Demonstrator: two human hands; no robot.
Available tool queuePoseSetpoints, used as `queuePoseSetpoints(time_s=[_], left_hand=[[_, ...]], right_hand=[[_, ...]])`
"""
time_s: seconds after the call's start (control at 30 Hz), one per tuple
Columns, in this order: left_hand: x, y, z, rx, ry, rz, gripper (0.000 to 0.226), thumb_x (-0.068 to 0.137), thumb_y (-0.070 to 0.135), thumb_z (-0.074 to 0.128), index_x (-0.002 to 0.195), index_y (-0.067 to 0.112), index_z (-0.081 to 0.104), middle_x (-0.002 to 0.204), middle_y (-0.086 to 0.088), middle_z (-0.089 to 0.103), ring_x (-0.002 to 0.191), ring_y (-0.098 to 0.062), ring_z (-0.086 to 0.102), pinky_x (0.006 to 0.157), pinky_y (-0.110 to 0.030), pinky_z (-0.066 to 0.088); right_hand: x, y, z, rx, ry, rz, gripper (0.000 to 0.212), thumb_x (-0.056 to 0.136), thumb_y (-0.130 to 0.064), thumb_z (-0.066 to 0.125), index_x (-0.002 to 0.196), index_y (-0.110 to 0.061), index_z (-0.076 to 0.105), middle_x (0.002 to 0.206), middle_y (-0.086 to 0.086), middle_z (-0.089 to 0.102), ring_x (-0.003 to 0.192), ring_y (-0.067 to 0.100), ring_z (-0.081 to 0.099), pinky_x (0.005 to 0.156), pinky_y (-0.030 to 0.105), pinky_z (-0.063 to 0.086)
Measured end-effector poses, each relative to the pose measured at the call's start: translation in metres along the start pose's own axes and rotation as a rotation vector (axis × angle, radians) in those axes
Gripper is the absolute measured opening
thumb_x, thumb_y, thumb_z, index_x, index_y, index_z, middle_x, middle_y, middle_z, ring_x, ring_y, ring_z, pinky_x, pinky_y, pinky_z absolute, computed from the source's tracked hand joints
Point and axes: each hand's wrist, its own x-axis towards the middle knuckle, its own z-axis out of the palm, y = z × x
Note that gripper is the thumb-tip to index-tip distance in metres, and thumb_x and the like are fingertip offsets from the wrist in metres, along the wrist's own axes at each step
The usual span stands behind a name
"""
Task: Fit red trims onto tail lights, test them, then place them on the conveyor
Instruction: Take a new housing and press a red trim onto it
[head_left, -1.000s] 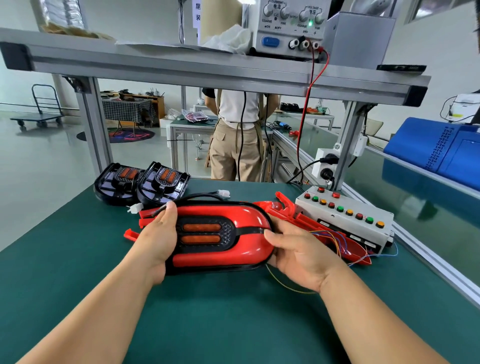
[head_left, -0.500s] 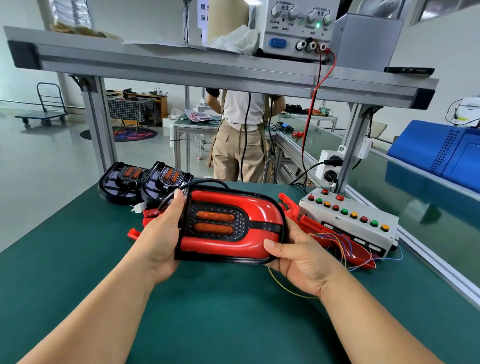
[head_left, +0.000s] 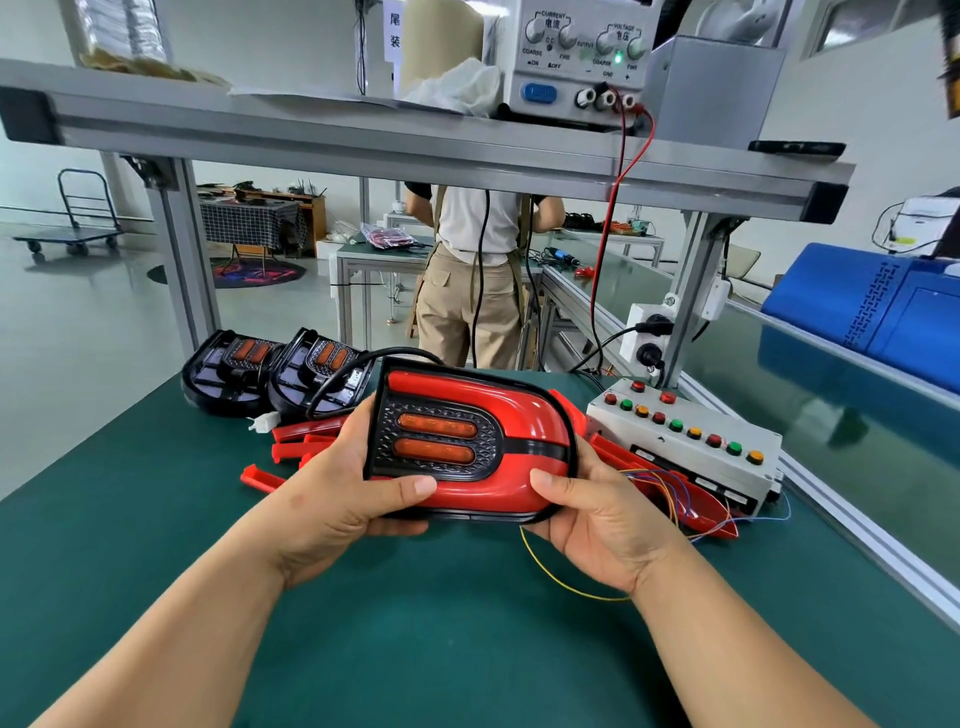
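A tail light (head_left: 514, 415) with a red trim over its black housing and two orange lenses is held above the green mat, tilted up toward me. My left hand (head_left: 353, 488) grips its left end, thumb on the front face. My right hand (head_left: 587, 514) grips the lower right end, thumb on the red trim. A black cable runs from the light's back to a white plug (head_left: 262, 422). Loose red trims (head_left: 296, 441) lie on the mat behind the light. Two bare black tail lights (head_left: 228, 371) (head_left: 322, 379) stand at the back left.
A white test box (head_left: 691, 447) with coloured buttons sits to the right, thin wires trailing from it. The conveyor (head_left: 831, 415) runs along the right side. A power supply (head_left: 576, 57) stands on the overhead shelf. A person stands beyond the table.
Both hands have lifted the tail light off the mat and tilted its face up toward me. My left thumb has shifted onto the front face.
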Motion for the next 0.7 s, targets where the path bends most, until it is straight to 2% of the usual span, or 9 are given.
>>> queuePoseSetpoints(time_s=[0.13, 0.27, 0.43, 0.7], left_hand=[[-0.0004, 0.0003, 0.0032, 0.017, 0.014, 0.035, 0.073, 0.061, 0.029, 0.085, 0.121, 0.05, 0.05, 0.122, 0.0, 0.069, 0.109, -0.024, 0.068, 0.074, -0.033, 0.058], [-0.0011, 0.0024, 0.0037, -0.016, -0.009, 0.04, 0.074, 0.063, 0.027, 0.085, 0.125, 0.047, 0.049, 0.125, -0.001, 0.067, 0.113, -0.025, 0.066, 0.09, -0.05, 0.056], [-0.0003, 0.0006, 0.004, -0.007, -0.019, 0.048, 0.072, 0.072, 0.02, 0.082, 0.128, 0.046, 0.046, 0.124, 0.0, 0.067, 0.112, -0.024, 0.067, 0.084, -0.041, 0.059], [0.0041, 0.0005, 0.004, 0.007, 0.019, 0.086, 0.068, 0.078, 0.015, 0.077, 0.131, 0.041, 0.044, 0.122, 0.0, 0.068, 0.109, -0.022, 0.068, 0.075, -0.035, 0.06]], right_hand=[[0.0007, 0.0022, -0.0007, 0.034, 0.007, 0.022, 0.058, 0.076, 0.003, 0.063, 0.131, -0.014, 0.052, 0.117, 0.021, 0.068, 0.099, 0.036, 0.07, 0.074, 0.045, 0.061], [0.0024, 0.0044, -0.001, 0.035, 0.015, 0.014, 0.06, 0.076, 0.004, 0.063, 0.133, -0.01, 0.051, 0.12, 0.023, 0.067, 0.103, 0.037, 0.068, 0.084, 0.05, 0.058], [0.0033, 0.0041, -0.0021, 0.035, 0.033, 0.035, 0.061, 0.074, 0.005, 0.064, 0.132, -0.011, 0.051, 0.121, 0.024, 0.066, 0.106, 0.04, 0.067, 0.089, 0.054, 0.055], [0.0044, 0.0031, -0.0012, -0.01, 0.061, 0.003, 0.062, 0.074, 0.001, 0.066, 0.132, -0.012, 0.051, 0.117, 0.022, 0.068, 0.1, 0.036, 0.069, 0.077, 0.047, 0.06]])
